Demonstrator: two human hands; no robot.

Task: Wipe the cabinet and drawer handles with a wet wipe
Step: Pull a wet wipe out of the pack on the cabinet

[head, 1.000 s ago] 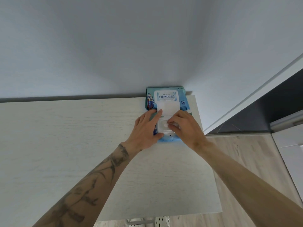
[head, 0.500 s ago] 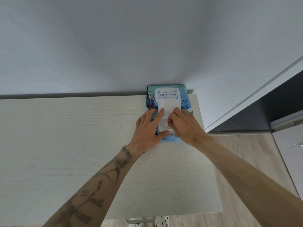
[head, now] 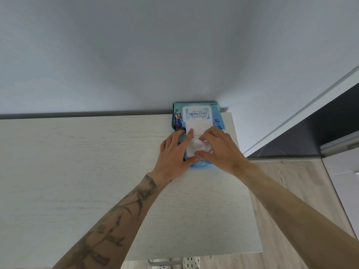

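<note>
The pale wood-grain desk (head: 77, 171) fills the lower left of the view. At its far right corner, about one o'clock from centre, lies the blue wet wipe pack (head: 196, 113), its flip lid (head: 197, 128) open and folded back. The left hand (head: 174, 154) lies flat, fingers spread, pressing the pack down. The right hand (head: 217, 150) pinches a bunched white wipe (head: 200, 145) at the opening. This looks like the wipe-fetching step; next calls for a steady upward pull while the pack stays pinned. No cabinet or drawer handles are clearly in view.
</note>
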